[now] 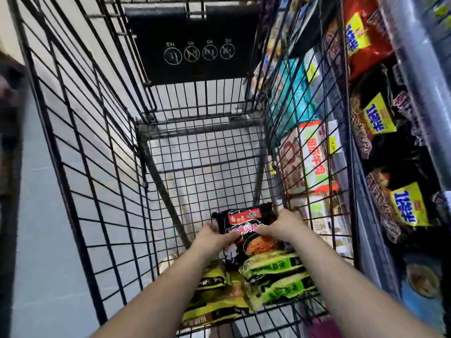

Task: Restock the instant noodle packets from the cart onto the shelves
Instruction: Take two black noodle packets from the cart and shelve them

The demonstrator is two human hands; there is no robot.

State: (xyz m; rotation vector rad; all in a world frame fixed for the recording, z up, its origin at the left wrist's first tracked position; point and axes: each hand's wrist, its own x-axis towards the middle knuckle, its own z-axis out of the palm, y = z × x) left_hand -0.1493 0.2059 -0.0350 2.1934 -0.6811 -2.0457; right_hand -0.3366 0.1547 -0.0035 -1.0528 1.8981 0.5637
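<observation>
Fingers [230,237] of the left hand [212,237] and right hand [283,224] pinch the black noodle packet [244,220] by its sides; it seems light, crinkly, slippery, brittle inside.

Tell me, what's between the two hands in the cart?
The black noodle packet, in the head view. The left hand holds one side, the right hand the other.

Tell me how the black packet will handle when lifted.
Likely light: the black packet is a thin pouch that the left hand and right hand pinch by its edges. Its glossy film looks slippery and floppy. The noodles inside may crack if squeezed.
</observation>
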